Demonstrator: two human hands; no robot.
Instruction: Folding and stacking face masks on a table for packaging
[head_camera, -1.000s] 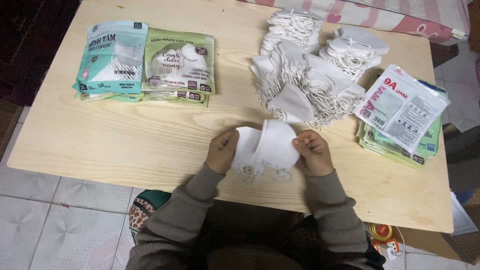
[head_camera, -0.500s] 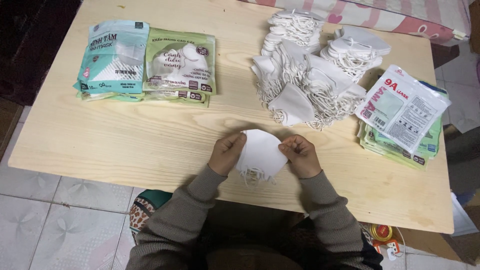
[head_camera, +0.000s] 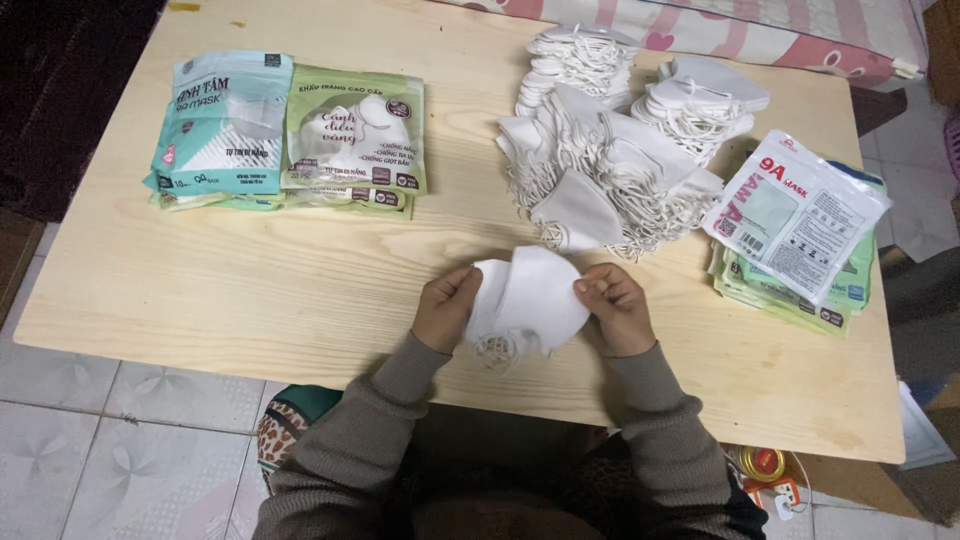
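A small stack of folded white face masks (head_camera: 528, 298) lies between my hands near the front edge of the wooden table (head_camera: 250, 290). My left hand (head_camera: 445, 305) pinches its left side and my right hand (head_camera: 612, 305) pinches its right side. Ear loops hang from the bottom of the stack. Just beyond it sits a big loose pile of white masks (head_camera: 610, 170) with tangled loops.
Two stacks of mask packets lie at the far left, one teal (head_camera: 220, 125) and one green (head_camera: 352, 135). Another stack of packets (head_camera: 795, 225), topped by a white one, rests at the right edge. Tiled floor shows at the lower left.
The held masks went from spread and taller to squeezed into a compact stack; both hands shifted slightly while staying on its two sides.
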